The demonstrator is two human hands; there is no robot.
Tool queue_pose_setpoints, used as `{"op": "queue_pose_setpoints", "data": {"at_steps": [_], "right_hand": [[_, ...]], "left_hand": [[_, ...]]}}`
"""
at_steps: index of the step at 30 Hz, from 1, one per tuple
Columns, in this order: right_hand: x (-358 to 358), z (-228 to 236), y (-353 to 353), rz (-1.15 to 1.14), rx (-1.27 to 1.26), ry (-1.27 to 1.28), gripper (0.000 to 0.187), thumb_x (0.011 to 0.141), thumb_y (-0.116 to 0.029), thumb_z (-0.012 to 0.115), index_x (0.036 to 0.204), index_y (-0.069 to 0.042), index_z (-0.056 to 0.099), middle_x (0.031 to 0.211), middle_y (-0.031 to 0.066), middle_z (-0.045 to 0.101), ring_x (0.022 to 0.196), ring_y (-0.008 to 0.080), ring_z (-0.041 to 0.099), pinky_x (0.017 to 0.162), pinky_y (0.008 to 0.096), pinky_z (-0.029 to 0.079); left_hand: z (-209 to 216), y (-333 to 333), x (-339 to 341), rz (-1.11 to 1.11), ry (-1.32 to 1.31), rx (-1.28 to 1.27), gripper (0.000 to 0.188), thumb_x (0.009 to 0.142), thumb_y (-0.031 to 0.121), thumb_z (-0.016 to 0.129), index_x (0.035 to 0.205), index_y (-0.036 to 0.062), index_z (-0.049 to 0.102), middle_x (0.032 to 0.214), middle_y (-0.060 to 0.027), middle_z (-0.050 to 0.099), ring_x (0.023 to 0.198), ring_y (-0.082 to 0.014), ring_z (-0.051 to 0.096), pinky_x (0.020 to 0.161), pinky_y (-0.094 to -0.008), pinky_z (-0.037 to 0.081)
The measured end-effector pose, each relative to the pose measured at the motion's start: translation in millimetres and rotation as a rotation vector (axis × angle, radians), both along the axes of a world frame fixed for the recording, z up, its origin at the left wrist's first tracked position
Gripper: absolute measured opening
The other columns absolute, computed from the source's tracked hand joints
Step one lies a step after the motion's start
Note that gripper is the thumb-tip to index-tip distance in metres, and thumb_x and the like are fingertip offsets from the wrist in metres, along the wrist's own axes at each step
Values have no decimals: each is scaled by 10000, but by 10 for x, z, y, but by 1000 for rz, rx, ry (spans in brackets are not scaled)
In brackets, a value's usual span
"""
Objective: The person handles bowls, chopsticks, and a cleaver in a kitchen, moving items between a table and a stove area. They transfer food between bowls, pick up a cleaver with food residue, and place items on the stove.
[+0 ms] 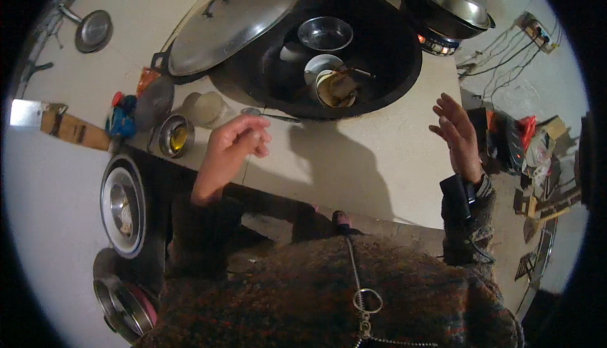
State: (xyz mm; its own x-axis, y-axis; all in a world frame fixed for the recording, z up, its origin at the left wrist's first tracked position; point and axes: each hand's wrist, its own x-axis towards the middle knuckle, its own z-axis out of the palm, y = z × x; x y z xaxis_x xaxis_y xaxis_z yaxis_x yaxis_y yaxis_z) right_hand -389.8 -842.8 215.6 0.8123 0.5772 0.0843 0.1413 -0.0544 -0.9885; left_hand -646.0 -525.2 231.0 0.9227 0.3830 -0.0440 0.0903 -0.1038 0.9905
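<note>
My left hand (231,151) hovers over the near part of the pale counter (414,180), its fingers loosely bent and apart, with nothing in it. A metal spoon (278,117) lies just beyond its fingertips. At the right my right hand (459,134) is raised over the counter's edge, fingers spread and holding nothing. Between and beyond the hands sits a large black wok (392,76) set into the counter. Inside are a metal bowl (325,34), a pale bowl (322,63) and a yellowish bowl with something brown (341,89). A big metal lid (234,29) leans across the wok's left side.
A lidded pot (442,6) stands on a glowing burner (436,44) at the far right, near a socket with cables (537,32). Left are a small metal bowl of yellow liquid (177,138), a jar (208,109), a blue bottle (121,120) and a white-rimmed basin (106,206).
</note>
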Motion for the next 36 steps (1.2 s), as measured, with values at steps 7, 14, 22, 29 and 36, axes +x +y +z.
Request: {"op": "queue_pose_setpoints", "data": {"at_steps": [7,14,22,29,36], "right_hand": [[-37,148,268,-161,-20,-86,517,871,-170,573,1322,-7,382,1354,139,406,1213,231,428,913,344,441],[668,1052,-503,-571,-245,-659,440,949,-245,380,1327,-21,384,1348,139,414,1240,211,418,1023,357,358],[1465,552,-78,-266,120,-549,372,907,-181,459,1250,-36,473,1279,137,479,1198,237,454,979,350,391],[1380,-725,1406,-27,61,-120,387,878,-98,546,1252,-29,468,1206,65,531,1092,165,508,915,298,421],[1401,-979,1415,-68,5,-75,373,855,-101,569,1207,-4,494,1162,132,567,1082,217,544,895,312,442]], "left_hand": [[166,781,976,-225,-206,156,305,877,108,529,1167,15,522,1003,-72,604,866,-159,605,765,-289,490],[895,1314,1751,-227,-152,292,303,871,166,525,1149,45,545,1012,-81,603,812,-131,601,740,-262,489],[-215,717,2971,-615,96,252,296,832,142,560,1092,2,565,885,-70,624,774,-130,611,658,-256,494],[-1472,500,3320,-651,389,712,469,734,89,571,1201,61,537,1213,-168,541,1104,-310,513,951,-366,390],[-2318,439,3522,-898,-79,1102,383,840,232,519,1198,95,526,1267,-154,494,1234,-304,394,1026,-404,294]]}}
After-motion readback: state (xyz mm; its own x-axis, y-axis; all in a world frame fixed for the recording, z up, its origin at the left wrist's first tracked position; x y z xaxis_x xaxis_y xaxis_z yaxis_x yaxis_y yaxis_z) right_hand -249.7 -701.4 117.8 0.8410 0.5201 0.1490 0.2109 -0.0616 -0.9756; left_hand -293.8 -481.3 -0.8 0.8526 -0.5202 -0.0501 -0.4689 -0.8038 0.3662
